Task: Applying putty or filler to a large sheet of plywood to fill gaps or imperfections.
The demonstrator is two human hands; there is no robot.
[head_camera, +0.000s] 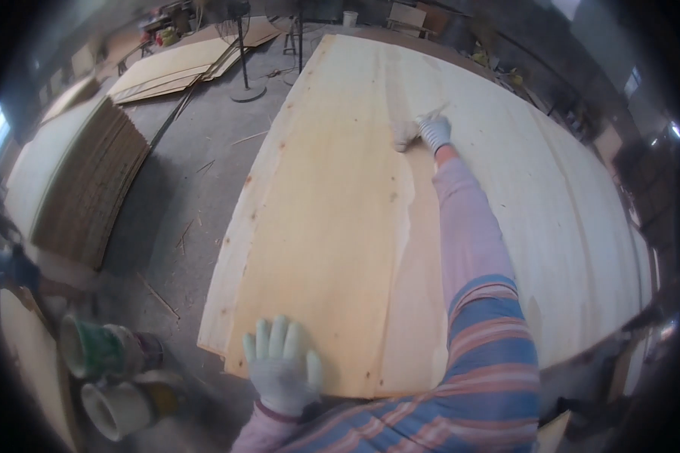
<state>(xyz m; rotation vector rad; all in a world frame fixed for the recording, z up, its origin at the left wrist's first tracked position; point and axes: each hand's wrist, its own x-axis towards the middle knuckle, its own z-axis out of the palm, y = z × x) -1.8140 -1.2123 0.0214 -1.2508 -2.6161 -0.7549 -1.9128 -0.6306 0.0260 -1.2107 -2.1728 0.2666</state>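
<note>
A large stack of thin wood sheets lies before me, topped by a yellowish veneer sheet (323,215) with small knots along its left side. My left hand (283,362), in a pale glove, rests with spread fingers on the near left corner of that sheet. Far across the stack, my right hand (435,131), in a striped glove, reaches to the sheet's right edge. Beside its fingers is a small beige lump (403,136); whether the hand grips it is unclear. A pinkish strip (422,249) shows between the yellowish veneer and a whiter sheet (521,226) on the right.
To the left stand a tall stack of boards (88,175) and loose panels (170,65). Several buckets (116,407) sit on the floor at lower left, near a leaning board (34,362). A stand with a round base (246,93) rises beyond. Wood scraps (158,297) litter the concrete.
</note>
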